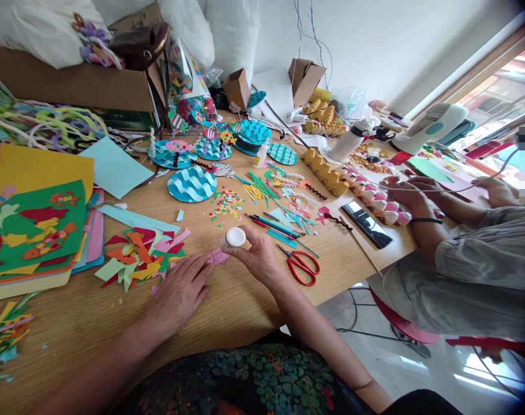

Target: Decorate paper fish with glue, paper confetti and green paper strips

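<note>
Right hand (260, 256) has a small white bottle (235, 236) pinched in its fingers, tilted over a pink paper cutout (219, 257). Left hand (180, 288) lies palm-down, fingers close together, tips at the cutout, in from the table's (245, 314) near edge. I'd call this piece early-stage: it's loose, while decorated fish (179, 146) toward the far edge look done. One wavy disc (192, 184) is fishless.

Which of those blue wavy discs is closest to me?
The front disc, beside the scattered paper dots; the other discs all lie farther back.
</note>
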`<state>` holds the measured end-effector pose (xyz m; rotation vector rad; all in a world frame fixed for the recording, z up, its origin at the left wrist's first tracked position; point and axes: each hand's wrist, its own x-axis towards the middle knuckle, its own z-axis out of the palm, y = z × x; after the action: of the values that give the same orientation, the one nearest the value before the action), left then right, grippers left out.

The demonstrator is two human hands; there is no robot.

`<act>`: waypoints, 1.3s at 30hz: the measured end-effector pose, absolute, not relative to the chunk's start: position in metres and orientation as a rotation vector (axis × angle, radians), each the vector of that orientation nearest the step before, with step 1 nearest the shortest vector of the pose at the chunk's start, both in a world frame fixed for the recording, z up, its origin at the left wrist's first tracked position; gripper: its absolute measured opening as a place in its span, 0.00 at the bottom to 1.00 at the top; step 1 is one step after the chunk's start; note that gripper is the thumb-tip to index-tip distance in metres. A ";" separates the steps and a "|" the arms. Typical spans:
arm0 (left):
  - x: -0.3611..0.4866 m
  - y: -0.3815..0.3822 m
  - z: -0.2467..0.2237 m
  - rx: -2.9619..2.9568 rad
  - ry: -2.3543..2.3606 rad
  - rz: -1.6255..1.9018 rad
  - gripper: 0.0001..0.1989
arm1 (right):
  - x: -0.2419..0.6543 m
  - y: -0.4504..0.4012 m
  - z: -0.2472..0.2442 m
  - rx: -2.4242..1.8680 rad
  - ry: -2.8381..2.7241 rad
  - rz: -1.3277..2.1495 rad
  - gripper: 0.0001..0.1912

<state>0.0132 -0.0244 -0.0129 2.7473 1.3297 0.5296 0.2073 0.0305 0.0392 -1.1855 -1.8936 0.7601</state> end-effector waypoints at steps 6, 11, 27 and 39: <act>0.013 -0.025 -0.014 2.747 1.340 0.521 0.17 | 0.203 0.030 0.038 -1.163 -1.892 0.763 0.10; 0.013 -0.025 -0.013 2.710 1.336 0.552 0.17 | 0.203 0.031 0.040 -1.166 -1.899 0.786 0.11; 0.014 -0.024 -0.012 2.717 1.327 0.525 0.18 | 0.215 0.021 0.044 -1.245 -1.873 0.717 0.12; 0.013 -0.024 -0.013 2.703 1.321 0.524 0.18 | 0.212 0.016 0.045 -1.229 -1.907 0.736 0.13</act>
<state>0.0128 -0.0241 -0.0126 2.7032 1.3208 0.5242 0.2119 0.0161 0.0446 -1.2285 -1.9070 0.7362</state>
